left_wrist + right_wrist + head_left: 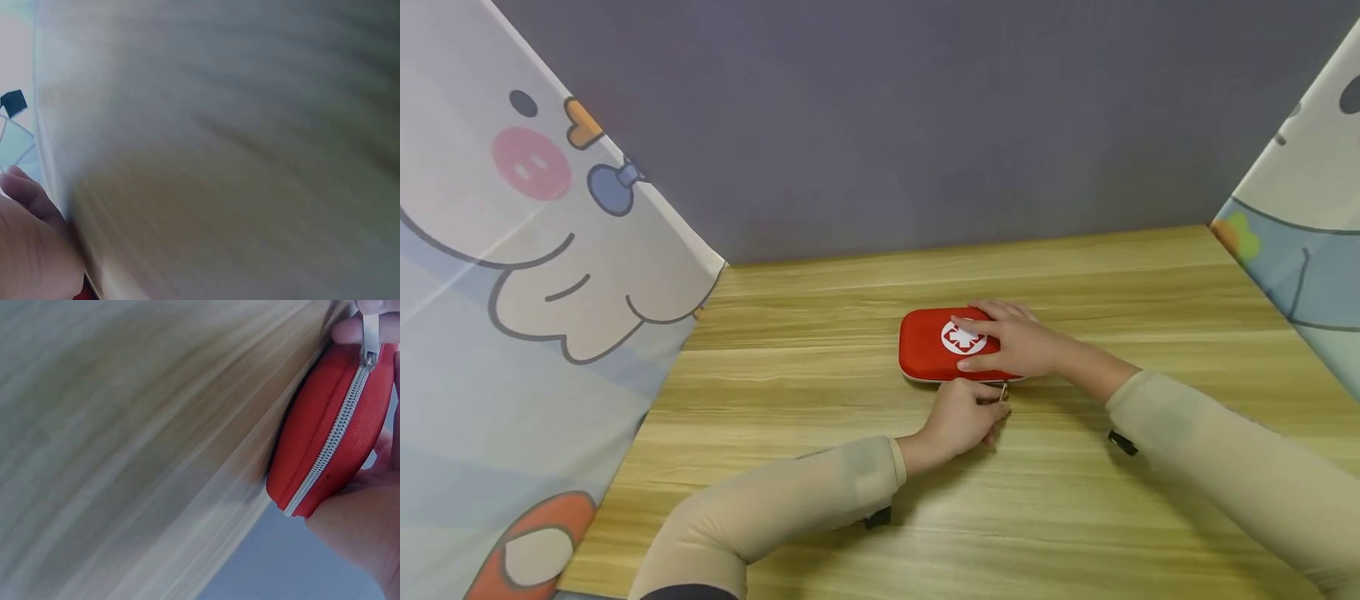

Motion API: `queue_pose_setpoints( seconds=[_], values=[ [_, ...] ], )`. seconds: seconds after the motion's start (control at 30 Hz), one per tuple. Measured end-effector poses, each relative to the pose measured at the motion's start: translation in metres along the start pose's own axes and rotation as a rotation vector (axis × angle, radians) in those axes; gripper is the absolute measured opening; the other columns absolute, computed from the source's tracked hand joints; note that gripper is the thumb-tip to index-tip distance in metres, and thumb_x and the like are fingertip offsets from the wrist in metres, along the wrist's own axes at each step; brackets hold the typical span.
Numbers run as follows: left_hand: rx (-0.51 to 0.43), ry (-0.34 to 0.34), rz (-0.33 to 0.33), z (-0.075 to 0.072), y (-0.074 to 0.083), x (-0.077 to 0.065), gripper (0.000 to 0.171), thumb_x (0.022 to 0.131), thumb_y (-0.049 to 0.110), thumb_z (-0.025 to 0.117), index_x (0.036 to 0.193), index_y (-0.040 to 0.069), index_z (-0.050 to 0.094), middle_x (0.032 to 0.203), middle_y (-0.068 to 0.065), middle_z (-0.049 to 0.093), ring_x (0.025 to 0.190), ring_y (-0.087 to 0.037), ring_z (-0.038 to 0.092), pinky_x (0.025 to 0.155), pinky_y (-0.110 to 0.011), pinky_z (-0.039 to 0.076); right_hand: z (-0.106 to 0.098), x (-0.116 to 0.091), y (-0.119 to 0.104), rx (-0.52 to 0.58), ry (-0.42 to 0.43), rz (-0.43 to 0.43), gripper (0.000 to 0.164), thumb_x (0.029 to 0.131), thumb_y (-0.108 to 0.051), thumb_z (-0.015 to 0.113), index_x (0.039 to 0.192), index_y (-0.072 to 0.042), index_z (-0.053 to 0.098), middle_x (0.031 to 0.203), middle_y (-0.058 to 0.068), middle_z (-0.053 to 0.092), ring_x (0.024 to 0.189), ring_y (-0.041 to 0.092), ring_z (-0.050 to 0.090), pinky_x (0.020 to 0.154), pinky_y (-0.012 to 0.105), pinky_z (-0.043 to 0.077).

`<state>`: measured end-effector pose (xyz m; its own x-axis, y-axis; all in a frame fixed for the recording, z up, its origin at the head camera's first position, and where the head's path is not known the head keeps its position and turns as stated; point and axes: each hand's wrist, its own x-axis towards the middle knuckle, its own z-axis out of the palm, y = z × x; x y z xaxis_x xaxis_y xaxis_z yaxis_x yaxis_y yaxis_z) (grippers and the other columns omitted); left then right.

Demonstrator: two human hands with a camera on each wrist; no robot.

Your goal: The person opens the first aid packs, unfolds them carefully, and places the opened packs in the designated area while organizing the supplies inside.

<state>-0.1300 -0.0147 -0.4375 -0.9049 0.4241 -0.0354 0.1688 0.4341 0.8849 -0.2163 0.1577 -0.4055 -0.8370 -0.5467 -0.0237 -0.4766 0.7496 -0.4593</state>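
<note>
A red zippered first-aid case (923, 343) with a white round emblem lies flat on the wooden table. My right hand (1022, 342) lies over its right end, fingers spread on the lid. At the near edge, my left hand (964, 419) pinches the metal zipper pull (370, 332) between thumb and finger. The right wrist view shows the silver zipper (331, 442) with its teeth meshed from the slider to the case's end. In the left wrist view part of the left hand (34, 244) shows at the lower left; the case is almost wholly hidden there.
The wood-grain table (790, 333) runs back to a grey wall panel (925, 125). Cartoon-printed cloth (460, 283) hangs on the left, and a similar printed cloth (1300, 250) stands on the right.
</note>
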Motion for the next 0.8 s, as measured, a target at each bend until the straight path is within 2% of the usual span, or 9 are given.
queue_pose_setpoints(
  seconds=[0.2,0.4,0.5,0.63,0.8],
  values=[
    [-0.08,0.031,-0.016,0.016,0.011,0.004,0.016,0.098,0.003,0.07,0.089,-0.002,0.082,0.054,-0.003,0.062,0.039,0.001,0.053,0.044,-0.018,0.047,-0.003,0.001,-0.001,0.009,-0.016,-0.002,0.082,0.094,-0.057,0.075,0.163,-0.026,0.045,0.173,0.02,0.028,0.158,0.054,0.022,0.127,0.072,0.008],
    [-0.078,0.088,-0.013,0.029,0.017,0.009,0.015,0.098,0.001,0.07,0.089,-0.003,0.081,0.054,-0.007,0.064,0.037,0.003,0.051,0.048,-0.017,0.05,-0.004,0.004,-0.001,0.007,-0.028,0.001,0.083,0.093,-0.058,0.076,0.163,-0.026,0.045,0.174,0.02,0.028,0.159,0.053,0.021,0.128,0.072,0.008],
    [-0.13,0.114,-0.064,0.034,0.021,0.01,0.012,0.097,0.0,0.071,0.095,-0.004,0.082,0.053,-0.008,0.064,0.037,0.001,0.05,0.047,-0.018,0.05,-0.005,0.005,0.0,0.011,-0.038,0.006,0.084,0.093,-0.059,0.076,0.163,-0.026,0.045,0.174,0.019,0.027,0.16,0.053,0.021,0.128,0.071,0.008],
    [-0.208,0.122,-0.138,0.038,0.025,0.012,0.012,0.097,0.002,0.072,0.098,-0.003,0.082,0.052,0.0,0.06,0.038,-0.002,0.052,0.042,-0.019,0.048,-0.007,0.005,0.001,0.014,-0.047,0.016,0.084,0.093,-0.059,0.076,0.163,-0.027,0.045,0.175,0.019,0.026,0.16,0.052,0.02,0.128,0.07,0.008],
    [-0.209,0.095,-0.169,0.036,0.025,0.012,0.012,0.098,0.004,0.072,0.102,-0.002,0.082,0.051,0.0,0.06,0.038,-0.003,0.053,0.042,-0.02,0.049,-0.006,0.005,0.0,0.017,-0.042,0.004,0.083,0.092,-0.058,0.077,0.162,-0.026,0.046,0.174,0.02,0.028,0.16,0.053,0.021,0.128,0.071,0.009]
  ],
)
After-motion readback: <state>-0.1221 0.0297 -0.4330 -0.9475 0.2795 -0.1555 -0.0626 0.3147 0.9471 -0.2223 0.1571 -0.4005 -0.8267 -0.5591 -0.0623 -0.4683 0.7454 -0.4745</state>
